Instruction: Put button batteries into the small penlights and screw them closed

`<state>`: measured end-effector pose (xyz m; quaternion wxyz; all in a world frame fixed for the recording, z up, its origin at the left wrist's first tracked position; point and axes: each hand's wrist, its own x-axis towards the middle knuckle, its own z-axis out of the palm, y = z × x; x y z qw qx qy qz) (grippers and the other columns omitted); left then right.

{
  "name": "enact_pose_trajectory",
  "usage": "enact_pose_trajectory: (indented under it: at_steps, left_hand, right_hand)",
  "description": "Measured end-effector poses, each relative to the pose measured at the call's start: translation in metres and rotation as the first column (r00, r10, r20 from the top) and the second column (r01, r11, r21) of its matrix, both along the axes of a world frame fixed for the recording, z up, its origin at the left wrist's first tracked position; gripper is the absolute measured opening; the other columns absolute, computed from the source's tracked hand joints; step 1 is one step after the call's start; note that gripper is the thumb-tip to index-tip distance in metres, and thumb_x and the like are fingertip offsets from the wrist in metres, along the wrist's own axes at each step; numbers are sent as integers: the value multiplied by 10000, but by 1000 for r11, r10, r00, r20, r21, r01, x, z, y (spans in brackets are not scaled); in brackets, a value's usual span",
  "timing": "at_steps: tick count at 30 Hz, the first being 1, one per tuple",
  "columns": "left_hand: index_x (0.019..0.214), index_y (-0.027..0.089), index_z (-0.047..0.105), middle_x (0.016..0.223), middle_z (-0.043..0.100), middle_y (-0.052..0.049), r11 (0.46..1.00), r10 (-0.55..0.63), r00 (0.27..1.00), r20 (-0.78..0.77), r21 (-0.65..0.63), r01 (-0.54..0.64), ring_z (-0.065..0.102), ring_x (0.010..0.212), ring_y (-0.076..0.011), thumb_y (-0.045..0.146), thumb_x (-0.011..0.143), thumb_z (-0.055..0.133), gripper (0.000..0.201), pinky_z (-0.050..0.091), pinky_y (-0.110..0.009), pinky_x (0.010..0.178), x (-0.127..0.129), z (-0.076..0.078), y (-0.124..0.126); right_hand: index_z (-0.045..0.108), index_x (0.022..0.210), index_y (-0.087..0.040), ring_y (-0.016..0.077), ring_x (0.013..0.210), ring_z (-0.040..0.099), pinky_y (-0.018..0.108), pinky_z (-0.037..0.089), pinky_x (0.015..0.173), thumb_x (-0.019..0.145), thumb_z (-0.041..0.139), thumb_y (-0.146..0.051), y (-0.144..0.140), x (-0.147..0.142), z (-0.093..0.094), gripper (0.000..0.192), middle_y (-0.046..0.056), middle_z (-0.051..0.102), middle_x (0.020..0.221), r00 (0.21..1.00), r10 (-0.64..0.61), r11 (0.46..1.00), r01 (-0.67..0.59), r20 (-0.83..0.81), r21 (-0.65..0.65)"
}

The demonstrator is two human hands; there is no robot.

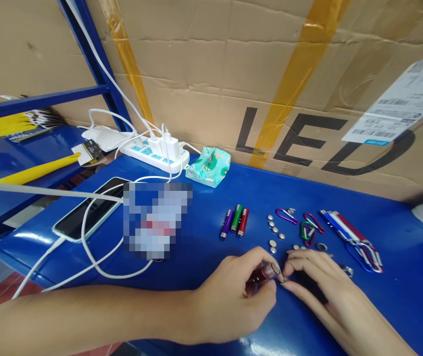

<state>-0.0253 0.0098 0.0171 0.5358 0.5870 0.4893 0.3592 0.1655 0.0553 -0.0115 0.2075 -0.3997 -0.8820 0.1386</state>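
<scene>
My left hand (241, 291) is closed round a small red metal penlight tube (265, 273), its silver threaded end facing right. Close beside that end, my right hand (326, 287) has its thumb and fingertips nearly together; whatever they pinch is too small to make out. Several silver button cells (272, 244) lie just beyond my hands. Farther left are a purple tube (226, 225), a green tube (237, 218) and a red tube (244, 222), side by side. A purple carabiner (286, 215) and a few red and green carabiners (307, 230) lie beyond my right hand.
Finished-looking penlights with carabiners (348, 232) lie at the right on the blue table (196, 217). At the back are a white power strip (155, 153) and a tissue pack (209, 167). A phone (90, 210) and white cables (85, 232) occupy the left, before a large cardboard box (211, 74).
</scene>
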Motion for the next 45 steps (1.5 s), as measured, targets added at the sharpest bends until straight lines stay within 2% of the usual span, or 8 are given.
enact_pose_trajectory:
  at_steps: [5,9,14,20,23,28,40,45]
  left_hand:
    - [832,178,493,618,424,54,1000,-5,1000,9,6,5,357,512,-72,89,780,433,119,294,-184,475,0,-2,0]
    - [825,177,491,618,424,52,1000,-1,1000,19,-24,1,366,513,-74,93,778,435,111,295,-185,473,0,0,-2]
    - [801,177,483,609,419,58,999,3,998,56,-40,-1,351,506,-71,93,758,456,98,292,-189,471,1,6,-4]
    - [782,176,466,618,408,61,1000,9,998,69,-15,-8,373,526,-67,63,748,456,118,312,-175,485,2,7,-3]
    - [766,177,461,604,403,65,1000,17,999,46,-13,-17,366,513,-65,64,753,456,114,309,-174,478,1,6,-2]
    - [749,165,486,588,410,64,999,35,998,54,-34,-33,367,520,-64,42,749,449,128,311,-162,477,0,6,0]
    - [755,164,506,612,419,59,999,31,998,50,-15,-31,377,549,-66,68,768,453,110,317,-166,506,0,2,1]
    - [800,183,503,658,455,49,1000,28,999,27,7,-29,399,591,-79,114,794,443,91,330,-184,542,-1,-3,1]
  right_hand:
    - [580,836,-233,208,910,574,331,466,766,887,385,-495,0,2,1,331,52,621,903,999,43,999,-43,29,18]
    - [578,822,-241,176,763,619,269,497,610,912,309,-491,2,5,0,378,23,642,840,989,1,989,-22,147,148]
    - [564,769,-239,143,629,670,202,490,396,922,271,-489,7,6,5,414,-7,667,734,980,-34,947,-30,194,319]
    - [601,987,-187,158,692,702,193,535,419,944,229,-438,4,-2,14,450,36,700,809,974,-35,890,-72,225,450]
    - [601,1090,-175,153,738,702,171,523,397,954,222,-391,3,-1,12,456,46,691,842,958,4,889,-134,285,438]
    - [629,1085,-212,114,684,695,144,529,432,954,267,-315,1,5,10,398,31,674,885,950,75,913,-187,303,361]
    - [630,1092,-247,115,745,688,159,555,526,942,320,-300,2,14,6,348,15,665,968,945,128,947,-207,300,248]
    - [649,1011,-258,128,759,688,168,549,533,939,324,-306,1,14,10,336,16,671,944,955,139,955,-199,264,219]
